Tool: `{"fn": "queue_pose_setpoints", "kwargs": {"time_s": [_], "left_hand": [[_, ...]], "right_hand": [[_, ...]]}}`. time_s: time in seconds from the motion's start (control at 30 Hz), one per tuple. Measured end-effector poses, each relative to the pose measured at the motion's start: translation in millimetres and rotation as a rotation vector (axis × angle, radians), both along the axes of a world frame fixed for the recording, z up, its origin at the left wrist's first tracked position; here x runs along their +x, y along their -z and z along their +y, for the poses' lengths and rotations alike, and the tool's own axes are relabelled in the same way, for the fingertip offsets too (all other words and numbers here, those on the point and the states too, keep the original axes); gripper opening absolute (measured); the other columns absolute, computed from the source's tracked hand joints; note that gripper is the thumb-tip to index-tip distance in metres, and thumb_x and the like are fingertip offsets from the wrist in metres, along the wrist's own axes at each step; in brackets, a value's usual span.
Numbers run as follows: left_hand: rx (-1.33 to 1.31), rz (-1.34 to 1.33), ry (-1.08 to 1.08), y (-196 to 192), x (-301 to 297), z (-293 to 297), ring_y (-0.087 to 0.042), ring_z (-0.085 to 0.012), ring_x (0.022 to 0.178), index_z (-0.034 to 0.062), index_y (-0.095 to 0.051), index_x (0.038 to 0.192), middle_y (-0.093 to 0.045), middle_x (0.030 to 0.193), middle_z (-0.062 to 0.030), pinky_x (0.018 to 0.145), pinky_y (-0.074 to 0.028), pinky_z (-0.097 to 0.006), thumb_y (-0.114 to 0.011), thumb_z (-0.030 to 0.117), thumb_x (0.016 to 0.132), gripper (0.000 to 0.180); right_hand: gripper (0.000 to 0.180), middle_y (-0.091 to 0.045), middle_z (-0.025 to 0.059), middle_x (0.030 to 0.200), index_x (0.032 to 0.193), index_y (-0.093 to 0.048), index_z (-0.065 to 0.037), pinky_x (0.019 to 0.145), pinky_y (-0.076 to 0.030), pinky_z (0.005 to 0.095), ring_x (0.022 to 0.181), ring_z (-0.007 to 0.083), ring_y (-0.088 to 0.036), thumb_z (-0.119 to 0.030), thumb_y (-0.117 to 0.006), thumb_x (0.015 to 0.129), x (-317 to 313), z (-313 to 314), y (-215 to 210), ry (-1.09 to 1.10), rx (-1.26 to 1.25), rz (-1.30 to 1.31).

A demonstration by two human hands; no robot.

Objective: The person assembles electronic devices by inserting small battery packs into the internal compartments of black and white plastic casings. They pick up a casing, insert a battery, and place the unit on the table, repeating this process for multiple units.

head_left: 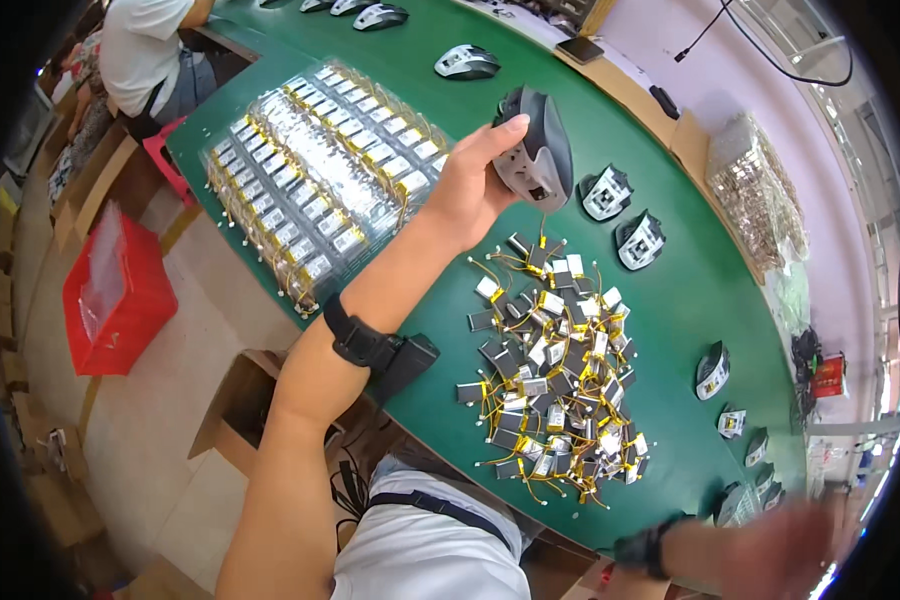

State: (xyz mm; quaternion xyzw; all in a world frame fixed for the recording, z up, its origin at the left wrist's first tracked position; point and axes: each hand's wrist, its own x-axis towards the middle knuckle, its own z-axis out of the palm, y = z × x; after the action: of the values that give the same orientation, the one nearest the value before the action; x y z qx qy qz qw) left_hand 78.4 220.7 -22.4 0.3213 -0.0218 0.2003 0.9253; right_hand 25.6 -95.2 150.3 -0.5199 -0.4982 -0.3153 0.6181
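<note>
Working over a long green desk point(680, 320), curving through most of the view. Supporting clear plastic trays point(317, 155) on the desk's left part, filled with rows of small silver batteries point(272, 219). Carrying also, toward the middle, a loose heap of batteries point(555, 355), tangled with thin yellowish wires. Holding the left hand point(470, 188) out between the trays and the heap, and wearing a black strapped device point(365, 340) on that forearm. Showing the right hand point(785, 550) only as a blur at lower right, near a cluster of mouse shells point(740, 508).

Gripping a black-and-grey computer mouse point(540, 150) in the left hand, raised above the desk beyond the heap, and leaving two open mouse shells point(607, 192) lying to its right. Probably weighing little, being moulded plastic; likely feeling stiff, slightly slippery along the smooth curved back, and more fragile at the thin grey edges. Calling, by judgement, for a hold across both sides at the broad middle, without squeezing the join.

Pinching the mouse with the left fingers, pressing the thumb on its near side and hiding the rest behind. Not being able to tell the state of the right fingers from the blur.
</note>
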Motion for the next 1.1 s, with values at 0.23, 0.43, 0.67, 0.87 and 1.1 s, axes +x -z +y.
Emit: {"fn": "queue_pose_setpoints", "kwargs": {"time_s": [0.23,0.43,0.67,0.87,1.1], "left_hand": [[-0.041,0.117,-0.139,7,-8,5,-0.067,-0.0154,0.091,0.0072,-0.062,0.115,-0.068,0.104,-0.0046,0.084,-0.054,-0.032,-0.065,0.032,0.093,0.033],[-0.191,0.225,-0.131,13,-8,11,-0.064,-0.0168,0.099,0.0134,-0.062,0.113,-0.067,0.106,-0.0025,0.087,-0.051,-0.037,-0.064,0.036,0.093,0.030],[-0.167,0.232,-0.120,21,-5,17,-0.066,-0.0221,0.099,0.0100,-0.061,0.116,-0.068,0.108,-0.0061,0.086,-0.054,-0.042,-0.062,0.038,0.094,0.036],[-0.082,0.098,0.105,-11,-21,-15,-0.058,-0.0411,0.118,0.0018,-0.049,0.134,-0.058,0.129,-0.0219,0.100,-0.049,-0.050,-0.052,0.033,0.095,0.050],[0.061,0.056,0.418,-49,-36,-98,-0.060,-0.0417,0.115,-0.0005,-0.044,0.138,-0.054,0.133,-0.0259,0.094,-0.054,-0.050,-0.048,0.038,0.095,0.058]], "right_hand": [[0.026,-0.073,0.0136,0.085,0.092,-0.070,-0.001,0.072,-0.056,0.0335,0.076,0.0216,-0.072,-0.023,-0.075,0.079,159,154,149,0.252,-1.262,0.371],[0.023,-0.072,0.0129,0.081,0.084,-0.068,-0.003,0.074,-0.055,0.0419,0.076,0.0322,-0.069,-0.022,-0.077,0.074,162,189,188,0.308,-1.188,0.357],[0.016,-0.072,0.0129,0.078,0.088,-0.072,-0.002,0.074,-0.055,0.0343,0.075,0.0236,-0.071,-0.014,-0.072,0.079,161,179,183,0.167,-0.969,0.545],[0.017,-0.071,0.0047,0.084,0.095,-0.069,0.001,0.079,-0.052,0.0286,0.081,0.0110,-0.066,-0.014,-0.069,0.085,114,110,140,-0.132,-0.655,0.816],[0.013,-0.064,0.0027,0.086,0.098,-0.061,0.004,0.072,-0.049,0.0238,0.079,0.0078,-0.060,-0.008,-0.065,0.093,51,13,108,-0.475,-0.381,1.218]]}}
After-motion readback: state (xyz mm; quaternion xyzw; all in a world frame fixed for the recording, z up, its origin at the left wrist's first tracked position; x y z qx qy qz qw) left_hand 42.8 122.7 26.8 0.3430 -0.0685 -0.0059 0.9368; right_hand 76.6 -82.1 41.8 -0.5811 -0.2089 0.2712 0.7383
